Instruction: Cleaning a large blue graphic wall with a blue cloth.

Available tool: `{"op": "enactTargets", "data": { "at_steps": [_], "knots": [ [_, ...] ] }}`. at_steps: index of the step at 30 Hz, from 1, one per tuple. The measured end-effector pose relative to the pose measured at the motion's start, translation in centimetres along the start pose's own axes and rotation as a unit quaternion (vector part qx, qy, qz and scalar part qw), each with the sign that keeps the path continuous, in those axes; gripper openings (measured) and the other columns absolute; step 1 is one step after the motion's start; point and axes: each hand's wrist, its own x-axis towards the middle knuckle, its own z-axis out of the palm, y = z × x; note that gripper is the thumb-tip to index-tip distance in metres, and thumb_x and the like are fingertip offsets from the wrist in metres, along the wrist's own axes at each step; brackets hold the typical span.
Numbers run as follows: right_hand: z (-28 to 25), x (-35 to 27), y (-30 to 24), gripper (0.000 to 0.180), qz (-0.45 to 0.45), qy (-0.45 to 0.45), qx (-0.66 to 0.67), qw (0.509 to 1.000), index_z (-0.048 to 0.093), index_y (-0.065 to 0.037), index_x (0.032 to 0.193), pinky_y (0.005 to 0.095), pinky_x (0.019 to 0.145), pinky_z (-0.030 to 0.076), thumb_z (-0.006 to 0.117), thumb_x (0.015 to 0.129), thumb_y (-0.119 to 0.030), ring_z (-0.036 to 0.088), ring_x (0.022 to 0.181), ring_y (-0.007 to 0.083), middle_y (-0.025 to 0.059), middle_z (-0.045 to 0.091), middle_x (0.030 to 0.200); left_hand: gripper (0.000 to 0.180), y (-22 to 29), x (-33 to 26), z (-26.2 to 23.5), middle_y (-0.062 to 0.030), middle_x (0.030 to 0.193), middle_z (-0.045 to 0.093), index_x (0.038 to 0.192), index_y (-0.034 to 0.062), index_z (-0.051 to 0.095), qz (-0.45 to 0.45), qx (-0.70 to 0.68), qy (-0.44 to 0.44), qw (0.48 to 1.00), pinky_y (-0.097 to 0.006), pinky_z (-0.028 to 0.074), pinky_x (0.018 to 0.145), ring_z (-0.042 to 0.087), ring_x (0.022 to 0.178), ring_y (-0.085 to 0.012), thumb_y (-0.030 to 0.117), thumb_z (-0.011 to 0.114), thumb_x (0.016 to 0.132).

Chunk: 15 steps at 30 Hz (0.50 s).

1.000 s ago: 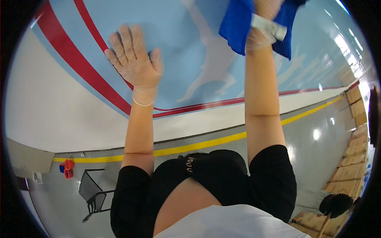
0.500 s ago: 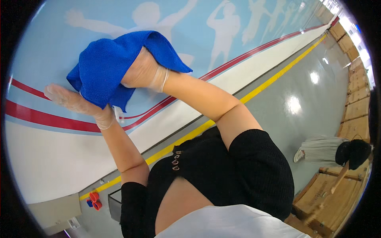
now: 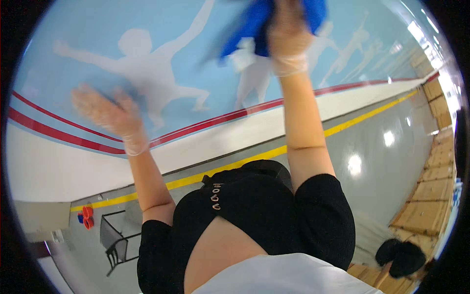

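1. Blue, soft microfibre cloth (image 3: 264, 19) is bunched in the right hand (image 3: 288, 34), whose fingers close around it in a thin clear glove; the cloth sits against the pale blue wall mural with white figure silhouettes (image 3: 147, 63), spreading to the left of and above those fingers.
2. Left hand (image 3: 105, 110), also gloved, lies with fingers spread and holding nothing, palm toward the wall just above the red curved stripes (image 3: 58, 132); it is blurred, so I cannot tell whether the fingertips actually touch the surface.
3. Risk, as I judge it: the cloth hangs loose on the left of the gripping fingers, so a fast sweep could pull it out of the grasp and drop it.
4. Risk: both arms are stretched high, and if the open hand is not truly braced, balance may go during a hard push on the wall.
5. Risk: thin gloves on a smooth painted surface may slide, making the supporting fingers skid toward the stripes.
6. Well below the fingers lie a glossy grey floor (image 3: 391, 161) with a yellow floor line (image 3: 235, 164), a black wire-frame stand (image 3: 117, 240) and small red and blue cups (image 3: 86, 218).
7. Wooden stepped benches (image 3: 431, 196) stand far to the right; nothing lies between the fingers and the mural.
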Motion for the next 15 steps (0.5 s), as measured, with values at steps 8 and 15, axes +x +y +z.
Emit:
{"op": "enactTargets", "data": {
  "at_steps": [8, 15],
  "knots": [
    [-7.1, 0.4, 12.0, 0.035, 0.157, 0.221, 0.03, 0.962, 0.061, -0.012, 0.119, 0.0374, 0.086, 0.045, 0.059, 0.085, -0.019, 0.057, 0.101, 0.0244, 0.0087, 0.062, 0.112, 0.069, 9.0, -4.3, 3.0, -0.0202, 0.16, 0.015, 0.152, 0.0003, 0.022, -0.03, -0.013, -0.088, 0.996, -0.054, 0.01, 0.118, 0.009, 0.148, -0.0434, 0.035, 0.047, 0.098],
    [1.1, -5.7, 1.0, 0.043, -0.015, 0.02, -0.105, 0.994, 0.057, -0.013, 0.128, 0.0399, 0.096, 0.043, 0.056, 0.086, -0.024, 0.053, 0.118, 0.0253, 0.0091, 0.06, 0.125, 0.066, 9.5, -4.2, 3.5, -0.0269, 0.157, 0.017, 0.15, -0.0047, 0.023, -0.034, 0.006, -0.065, 0.997, -0.055, 0.012, 0.117, 0.013, 0.145, -0.047, 0.037, 0.039, 0.102]
  ]
}}
